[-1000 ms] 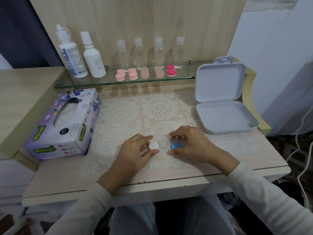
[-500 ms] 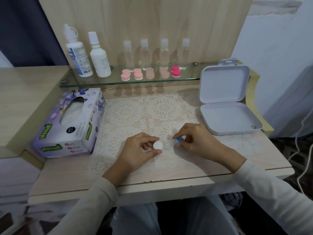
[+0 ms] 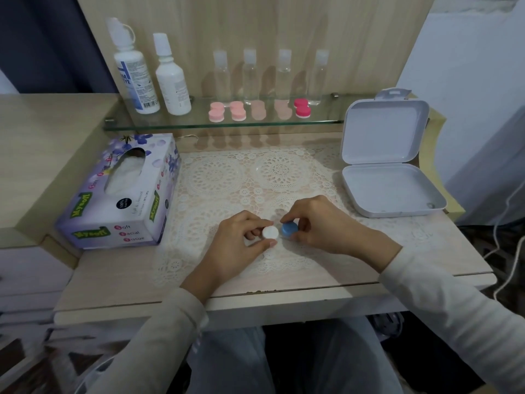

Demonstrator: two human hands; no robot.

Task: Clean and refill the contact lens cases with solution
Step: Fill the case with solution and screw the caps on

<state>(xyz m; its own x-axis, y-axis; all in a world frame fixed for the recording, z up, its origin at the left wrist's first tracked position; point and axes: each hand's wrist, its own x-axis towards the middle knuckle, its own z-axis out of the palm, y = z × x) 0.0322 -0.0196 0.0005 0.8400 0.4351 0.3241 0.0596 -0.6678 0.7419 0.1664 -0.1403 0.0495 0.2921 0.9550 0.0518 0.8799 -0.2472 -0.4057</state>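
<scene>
Gripping the contact lens case at both ends, over the lace mat, near the middle of the desk's front edge and well apart from the glass shelf along the back edge. Pinching the white cap with the left hand, thumb and forefinger curling round its rim. Pinching the blue cap likewise with the right hand.

Judging the case small, light and made of stiff, smooth plastic. Probably slippery once wet, and apt to skid or flip under a one-sided twist. So best taking hold at each cap's rim while bracing the opposite end.

Lying with the long axis running left to right, roughly along the front edge. Pointing the white end toward the tissue box and the blue end toward the open white box, caps facing up and tipping slightly toward the person.

Not showing whether resting on the mat or hanging just clear of it.
</scene>
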